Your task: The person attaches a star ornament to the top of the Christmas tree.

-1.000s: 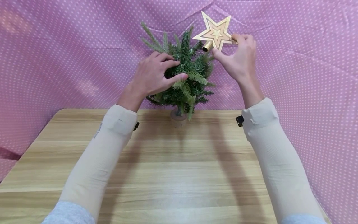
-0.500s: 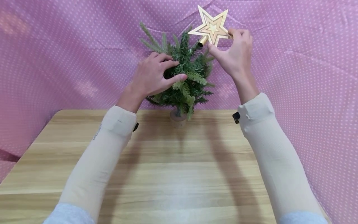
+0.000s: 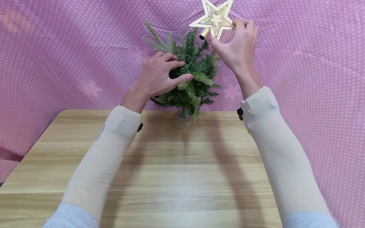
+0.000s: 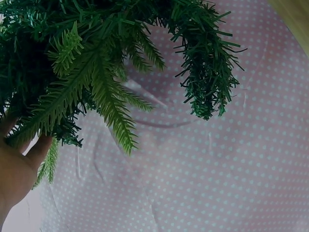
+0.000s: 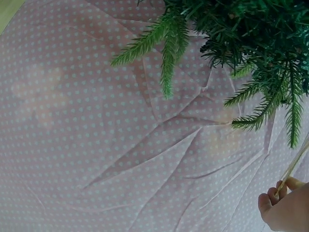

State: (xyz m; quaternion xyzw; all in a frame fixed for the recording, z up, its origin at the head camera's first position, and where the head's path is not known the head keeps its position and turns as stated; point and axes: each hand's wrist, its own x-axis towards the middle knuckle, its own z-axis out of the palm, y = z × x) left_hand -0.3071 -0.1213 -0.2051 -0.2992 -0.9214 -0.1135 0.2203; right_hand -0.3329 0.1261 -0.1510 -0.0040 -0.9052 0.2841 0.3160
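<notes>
A small artificial Christmas tree (image 3: 196, 68) stands at the far side of the table, its short base (image 3: 182, 120) partly under the lower branches. My left hand (image 3: 156, 75) holds it from the left, thumb across the front, with fingertips sunk among the needles. In the left wrist view, green sprigs (image 4: 108, 104) hide part of those fingers. Up and to the right, my right hand (image 3: 241, 47) pinches a gold star tree topper (image 3: 215, 19) by its right side. Its tube (image 3: 204, 33) points down and left, close over the tree's upper tip. The star's top point is cut off by the frame.
Behind the tree hangs a pink cloth with white dots (image 3: 94, 38), which also runs down both sides. The wooden table (image 3: 182, 180) stretches from the tree toward me. Beige sleeves (image 3: 91, 171) cover both forearms, with a small black device at each wrist.
My right hand has raised the star and shifted it slightly left, bringing its tube above the treetop. The left hand stays in place on the tree.
</notes>
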